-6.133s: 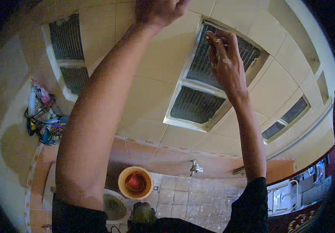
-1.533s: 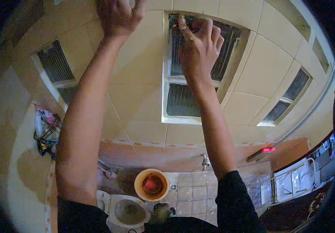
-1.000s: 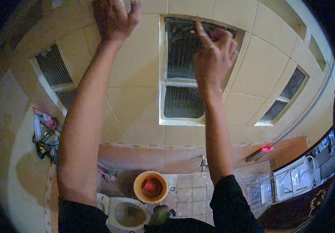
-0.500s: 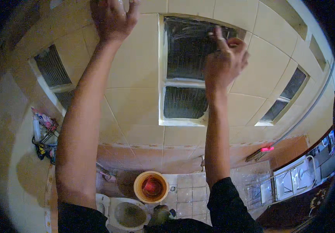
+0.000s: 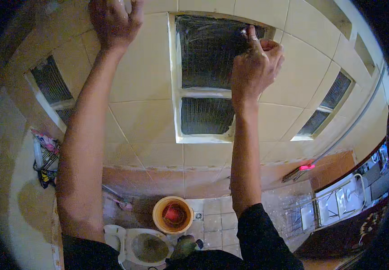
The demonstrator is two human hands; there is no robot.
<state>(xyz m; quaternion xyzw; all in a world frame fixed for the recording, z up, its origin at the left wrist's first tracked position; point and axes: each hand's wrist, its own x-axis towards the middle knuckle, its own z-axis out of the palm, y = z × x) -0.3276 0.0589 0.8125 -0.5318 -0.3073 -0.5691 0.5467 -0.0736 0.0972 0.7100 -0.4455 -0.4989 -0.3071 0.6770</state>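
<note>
My right hand point(image 5: 257, 69) is raised to the right side of a dark window point(image 5: 205, 51) in a pale frame. Its fingers are curled and the thumb points up, with a small white patch beside the thumb tip. Whatever lies inside the fingers is hidden. Whitish streaks run across the upper pane; the lower pane point(image 5: 205, 116) looks ribbed. My left hand point(image 5: 115, 20) reaches high against the cream-tiled wall point(image 5: 145, 58), left of the window. The thumb stands apart there, the fingertips are cut off by the upper edge, and the skin looks wet.
Below are an orange bucket point(image 5: 158, 218) with something red inside, a toilet point(image 5: 131, 252) and a floor drain point(image 5: 198, 216). A pink-headed broom point(image 5: 306, 167) leans at the right near a metal rack point(image 5: 318, 213). A wire shelf with bottles point(image 5: 45, 155) hangs left.
The whole view has shifted, so the window sits farther left. My right hand has moved a little right across the pane. My left hand stays up at the wall.
</note>
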